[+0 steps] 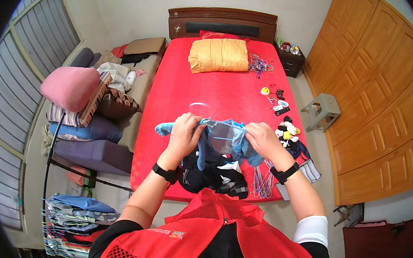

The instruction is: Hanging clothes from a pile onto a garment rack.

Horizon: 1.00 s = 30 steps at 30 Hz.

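Observation:
Both hands are raised over the near part of the bed, stretching a blue, partly sheer garment [242, 147] between them. My left hand [185, 132] pinches its left end, where a sleeve-like blue piece sticks out sideways and another part hangs down. My right hand [265, 140] grips the right end, from which bunched cloth hangs. A thin clothes hanger [224, 138] runs through the garment, its pale hook blurred by motion above my left hand. Under my hands lies a heap of dark and checked clothes [216, 180]. Several wire hangers [263, 183] lie right of the heap.
The red-covered bed [174, 77] carries a folded yellow quilt [219, 55], tangled hangers [260, 65], remote controls [282, 108] and a sock pile [287, 131]. At left, cushions [70, 88] crowd a sofa, near a rack of hung clothes [78, 221]. A plastic stool [322, 110] stands right.

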{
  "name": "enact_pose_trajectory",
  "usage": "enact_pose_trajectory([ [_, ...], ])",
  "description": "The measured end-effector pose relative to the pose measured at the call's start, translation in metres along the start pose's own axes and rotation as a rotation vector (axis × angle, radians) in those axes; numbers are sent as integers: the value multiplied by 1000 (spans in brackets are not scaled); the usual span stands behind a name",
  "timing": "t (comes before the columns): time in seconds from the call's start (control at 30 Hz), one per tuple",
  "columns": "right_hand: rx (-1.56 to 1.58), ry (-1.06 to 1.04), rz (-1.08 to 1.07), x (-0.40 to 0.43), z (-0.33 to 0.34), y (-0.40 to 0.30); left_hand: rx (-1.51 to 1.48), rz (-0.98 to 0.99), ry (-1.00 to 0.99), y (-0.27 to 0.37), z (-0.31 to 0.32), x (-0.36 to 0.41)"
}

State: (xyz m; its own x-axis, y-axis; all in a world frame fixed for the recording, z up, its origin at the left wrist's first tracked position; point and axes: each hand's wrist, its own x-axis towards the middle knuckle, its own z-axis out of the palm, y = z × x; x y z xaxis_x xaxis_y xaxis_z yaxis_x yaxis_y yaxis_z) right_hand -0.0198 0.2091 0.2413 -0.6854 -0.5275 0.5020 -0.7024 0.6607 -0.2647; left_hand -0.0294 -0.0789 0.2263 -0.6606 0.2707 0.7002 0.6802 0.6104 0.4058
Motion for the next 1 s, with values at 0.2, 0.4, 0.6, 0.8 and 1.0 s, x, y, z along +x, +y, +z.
enact_pose_trajectory([
  [0.2, 37, 93, 47, 4, 5, -9, 67, -54, -84, -14, 5, -10],
  [0.4, 29, 63, 12, 6, 11, -1, 147, -38, -111, -12, 8, -12],
  [0.6, 104, 81, 7, 22, 21, -21, 172, -10, -128, -7, 7, -6],
  [0.8, 179, -28, 113, -10, 6, 11, 226, -99, -18, -27, -20, -11],
  [1.0, 180, -71, 187, -21, -9, 20, 247, -100, 29, -29, -37, -2],
])
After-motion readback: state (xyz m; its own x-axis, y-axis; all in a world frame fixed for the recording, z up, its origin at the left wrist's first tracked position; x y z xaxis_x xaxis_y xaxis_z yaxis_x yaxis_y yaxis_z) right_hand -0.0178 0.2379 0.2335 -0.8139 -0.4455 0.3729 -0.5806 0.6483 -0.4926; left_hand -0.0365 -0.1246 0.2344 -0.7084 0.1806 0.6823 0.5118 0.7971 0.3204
